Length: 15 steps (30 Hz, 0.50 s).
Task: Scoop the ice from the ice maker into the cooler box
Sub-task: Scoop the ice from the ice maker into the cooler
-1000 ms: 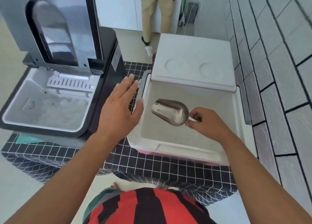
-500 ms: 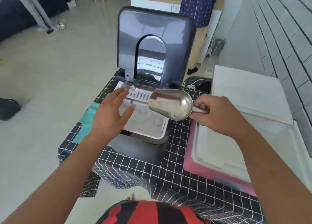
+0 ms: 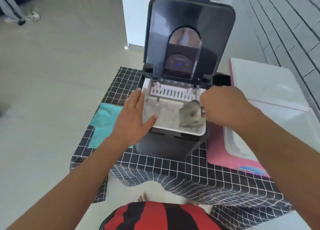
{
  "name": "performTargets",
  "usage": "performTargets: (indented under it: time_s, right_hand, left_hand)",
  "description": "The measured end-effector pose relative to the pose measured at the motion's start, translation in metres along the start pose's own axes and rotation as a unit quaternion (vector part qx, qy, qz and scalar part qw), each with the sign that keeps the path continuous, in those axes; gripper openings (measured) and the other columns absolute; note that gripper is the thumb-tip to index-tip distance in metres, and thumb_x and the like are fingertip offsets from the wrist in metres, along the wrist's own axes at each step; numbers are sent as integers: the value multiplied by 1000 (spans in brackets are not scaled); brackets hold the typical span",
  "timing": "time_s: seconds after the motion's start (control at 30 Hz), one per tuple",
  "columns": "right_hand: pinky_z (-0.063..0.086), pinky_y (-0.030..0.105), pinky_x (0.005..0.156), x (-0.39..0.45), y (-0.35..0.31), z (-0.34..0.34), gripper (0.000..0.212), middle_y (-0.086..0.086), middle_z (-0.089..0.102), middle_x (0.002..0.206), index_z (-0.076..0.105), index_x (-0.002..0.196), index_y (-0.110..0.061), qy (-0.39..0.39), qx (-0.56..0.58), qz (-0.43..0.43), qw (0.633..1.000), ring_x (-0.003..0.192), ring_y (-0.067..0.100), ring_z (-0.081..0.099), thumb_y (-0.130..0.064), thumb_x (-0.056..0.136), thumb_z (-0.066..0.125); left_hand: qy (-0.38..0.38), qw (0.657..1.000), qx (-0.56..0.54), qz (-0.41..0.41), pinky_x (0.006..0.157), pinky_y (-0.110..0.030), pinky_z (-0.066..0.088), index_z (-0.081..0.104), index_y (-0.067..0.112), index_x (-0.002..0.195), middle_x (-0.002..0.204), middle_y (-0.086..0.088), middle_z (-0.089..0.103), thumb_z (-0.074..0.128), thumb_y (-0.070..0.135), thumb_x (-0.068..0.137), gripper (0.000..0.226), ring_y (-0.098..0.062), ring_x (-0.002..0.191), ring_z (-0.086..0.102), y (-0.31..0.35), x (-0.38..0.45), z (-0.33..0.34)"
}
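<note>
Both hands are at the ice maker [image 3: 173, 138], but only the right hand [image 3: 223, 106] is closed around the scoop [image 3: 190, 116], whose blurred bowl is pointed left and down into the ice [image 3: 162, 115]. The left hand [image 3: 133, 119] is laid flat on the bin's left rim. The cooler box [image 3: 230, 153] is found just to the right.

1. The ice maker [image 3: 170, 143] has a dark, glossy plastic body and lid, with a white plastic bin.
2. The scoop [image 3: 191, 116] looks like dull grey metal, blurred.
3. The cooler box [image 3: 230, 143] is matt white and pink.
4. The tablecloth [image 3: 173, 167] is black checked cloth.
</note>
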State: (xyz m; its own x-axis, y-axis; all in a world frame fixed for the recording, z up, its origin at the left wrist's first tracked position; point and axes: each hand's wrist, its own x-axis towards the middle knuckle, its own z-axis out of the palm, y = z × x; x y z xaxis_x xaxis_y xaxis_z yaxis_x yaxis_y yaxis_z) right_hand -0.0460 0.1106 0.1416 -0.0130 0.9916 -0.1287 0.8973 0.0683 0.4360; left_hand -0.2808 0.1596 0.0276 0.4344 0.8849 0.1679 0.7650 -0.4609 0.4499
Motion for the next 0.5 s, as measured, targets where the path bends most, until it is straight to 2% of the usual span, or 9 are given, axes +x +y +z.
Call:
performTargets:
  time_s: [0.07,0.17,0.23,0.3,0.4,0.5]
  right_hand:
    - [28,26,51,7,-11,10,23,-3,38,61,35,62,-18,-5,0,-4,1000,55,18,42,-6,74,51]
    - [36,28,60,15,-7,29,5,-1,61,83,56,86,-19,-12,42,-15,999,79,23,60,-17,82,54]
    - [41,30,64,14,1,41,17,1,62,92,62,100,-23,-23,108,-5,994,89,24,61,-29,85,58]
    - [42,31,65,15,-2,50,21,3,63,91,64,102,-23,-2,147,-12,989,92,24,58,-36,86,59]
    - [32,30,63,24,-24,59,17,4,63,85,64,95,-17,34,135,-63,988,89,20,51,-32,88,60]
    - [33,33,72,32,-44,66,17,5,64,92,64,95,-15,27,138,-68,988,95,22,50,-31,91,59]
  left_hand:
    - [-2,1000,2,8,124,-30,3,18,0,157,166,-14,12,53,52,96,88,-26,154,7,-2,0,1]
    - [-4,1000,16,20,124,-33,4,20,-3,155,166,-16,13,50,59,95,91,-29,154,8,-6,0,3]
    - [-11,1000,18,23,124,-33,1,18,-3,156,166,-15,10,45,63,94,95,-27,155,6,-6,0,4]
    - [-13,999,16,25,124,-31,-1,17,-3,156,167,-14,9,40,67,89,99,-26,155,4,-7,0,4]
    - [-9,1000,11,28,123,-29,-2,18,-3,156,167,-14,10,35,73,87,103,-26,155,5,-8,1,4]
    - [-8,999,15,34,122,-28,-2,18,-3,156,166,-14,12,33,74,85,105,-25,155,6,-9,1,5]
